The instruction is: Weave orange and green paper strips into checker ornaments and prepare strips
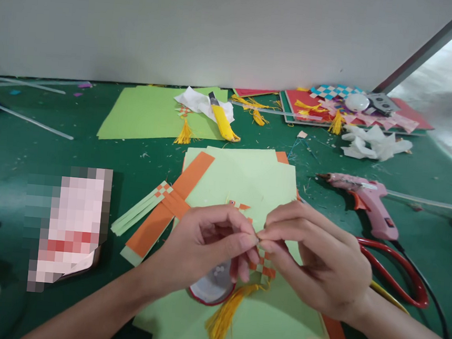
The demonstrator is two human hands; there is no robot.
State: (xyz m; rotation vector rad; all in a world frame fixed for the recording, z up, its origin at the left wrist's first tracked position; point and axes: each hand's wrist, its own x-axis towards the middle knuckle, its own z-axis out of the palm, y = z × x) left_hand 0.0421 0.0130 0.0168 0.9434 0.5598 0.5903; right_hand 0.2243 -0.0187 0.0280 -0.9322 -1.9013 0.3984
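Both my hands meet over a stack of pale green paper sheets point(248, 182). My left hand point(207, 247) and my right hand point(313, 256) each pinch the top of a small woven piece of orange and green paper strips point(264, 265). A yellow tassel point(224, 317) hangs from the bottom of that piece. Under my left hand lies a round red-rimmed object point(211, 289), partly hidden. To the left lies another woven piece of wide orange and green strips point(168, 201).
A pink glue gun point(366, 195) and red-handled scissors point(394, 274) lie to the right on the green table point(34, 147). A yellow utility knife point(222, 119), white tissue and a green sheet point(147, 112) sit further back. Finished woven pieces and coloured sheets point(346, 109) are at the back right. Glue sticks point(32, 121) lie left.
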